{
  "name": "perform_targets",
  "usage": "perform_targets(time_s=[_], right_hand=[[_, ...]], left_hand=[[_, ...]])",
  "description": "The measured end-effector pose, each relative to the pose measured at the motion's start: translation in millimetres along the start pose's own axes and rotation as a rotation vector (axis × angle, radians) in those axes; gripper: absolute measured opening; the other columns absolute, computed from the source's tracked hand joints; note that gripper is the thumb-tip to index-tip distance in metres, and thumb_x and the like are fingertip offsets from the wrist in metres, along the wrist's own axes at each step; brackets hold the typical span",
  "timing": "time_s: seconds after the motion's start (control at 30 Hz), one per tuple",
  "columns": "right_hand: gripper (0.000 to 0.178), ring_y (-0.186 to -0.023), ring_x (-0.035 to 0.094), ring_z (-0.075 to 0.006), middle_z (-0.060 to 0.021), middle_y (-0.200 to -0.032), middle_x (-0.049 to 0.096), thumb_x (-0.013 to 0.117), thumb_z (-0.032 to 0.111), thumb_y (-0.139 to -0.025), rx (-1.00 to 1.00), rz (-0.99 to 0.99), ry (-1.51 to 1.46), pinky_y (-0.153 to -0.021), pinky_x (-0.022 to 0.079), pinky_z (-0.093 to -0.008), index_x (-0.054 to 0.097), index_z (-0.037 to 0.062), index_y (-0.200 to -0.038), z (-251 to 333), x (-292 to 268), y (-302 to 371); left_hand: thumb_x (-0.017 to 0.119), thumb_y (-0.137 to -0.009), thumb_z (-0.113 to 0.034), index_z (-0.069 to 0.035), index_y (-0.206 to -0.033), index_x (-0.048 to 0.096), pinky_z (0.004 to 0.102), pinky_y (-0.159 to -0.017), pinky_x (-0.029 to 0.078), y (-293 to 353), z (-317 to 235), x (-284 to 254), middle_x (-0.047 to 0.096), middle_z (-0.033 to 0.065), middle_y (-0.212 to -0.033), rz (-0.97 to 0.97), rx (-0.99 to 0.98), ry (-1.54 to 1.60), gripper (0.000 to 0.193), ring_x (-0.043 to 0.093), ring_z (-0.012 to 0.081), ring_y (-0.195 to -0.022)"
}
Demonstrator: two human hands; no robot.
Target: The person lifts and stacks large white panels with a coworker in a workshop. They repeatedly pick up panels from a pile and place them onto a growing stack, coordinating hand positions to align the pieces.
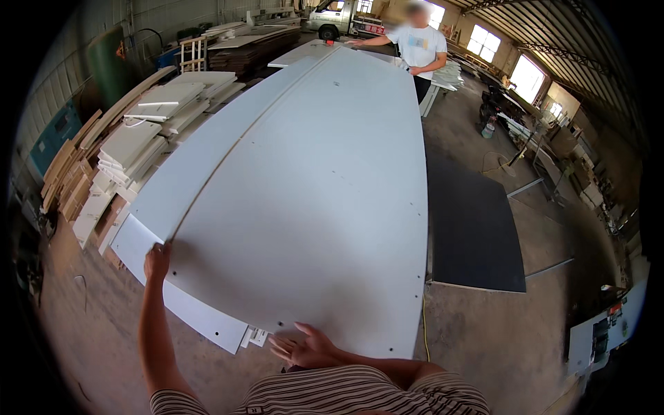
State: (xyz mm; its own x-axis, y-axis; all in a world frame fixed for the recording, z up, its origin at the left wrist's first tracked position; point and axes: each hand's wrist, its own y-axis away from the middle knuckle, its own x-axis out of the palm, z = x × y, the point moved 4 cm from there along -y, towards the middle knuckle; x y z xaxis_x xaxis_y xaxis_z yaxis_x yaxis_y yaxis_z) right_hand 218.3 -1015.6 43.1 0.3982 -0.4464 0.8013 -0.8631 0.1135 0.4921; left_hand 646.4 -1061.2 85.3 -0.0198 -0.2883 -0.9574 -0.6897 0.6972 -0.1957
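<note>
A large white panel [311, 187] stretches away in front of me, with small dark holes near its near edge. My left hand [158, 261] is closed at its near left corner, where a thin brown line [228, 153] runs along the panel's long left edge; the fingers appear to grip the panel's edge. At the near edge my right hand [308, 349] rests by a hole, its fingers stretched out and holding nothing. Another narrower white panel [155, 197] shows along the left side, and a lower white board [197, 315] sticks out beneath the near edge.
A person in a white T-shirt [420, 48] stands at the far end, one hand near a small red object [329, 43]. Stacked white boards [131, 145] lie on the left. A dark sheet [474, 228] and a yellow cord [425, 328] lie on the right.
</note>
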Motion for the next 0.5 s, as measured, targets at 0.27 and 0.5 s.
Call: perform_targets(time_s=[0.27,0.5], right_hand=[[0.029,-0.104,0.052,-0.0209,-0.0118,-0.105,0.055,0.056,0.022,-0.084,-1.004,-0.164,1.487,-0.08,0.042,-0.0277,0.051,0.0014,-0.103,109,24,-13],[0.03,-0.085,0.058,-0.0208,-0.0114,-0.084,0.059,0.06,0.021,-0.075,-1.175,-0.861,1.446,-0.074,0.046,-0.0314,0.052,-0.0014,-0.094,200,-102,37]], left_hand=[[0.067,-0.068,-0.044,-0.007,-0.136,0.017,0.0477,-0.102,0.022,100,47,129,0.018,0.0299,-0.136,-0.102,-0.252,0.228,0.091,0.019,0.0445,-0.125],[0.061,-0.076,-0.04,0.002,-0.128,0.026,0.0441,-0.088,0.037,115,36,196,0.047,0.0249,-0.114,-0.199,-0.765,0.64,0.075,0.045,0.0376,-0.106]])
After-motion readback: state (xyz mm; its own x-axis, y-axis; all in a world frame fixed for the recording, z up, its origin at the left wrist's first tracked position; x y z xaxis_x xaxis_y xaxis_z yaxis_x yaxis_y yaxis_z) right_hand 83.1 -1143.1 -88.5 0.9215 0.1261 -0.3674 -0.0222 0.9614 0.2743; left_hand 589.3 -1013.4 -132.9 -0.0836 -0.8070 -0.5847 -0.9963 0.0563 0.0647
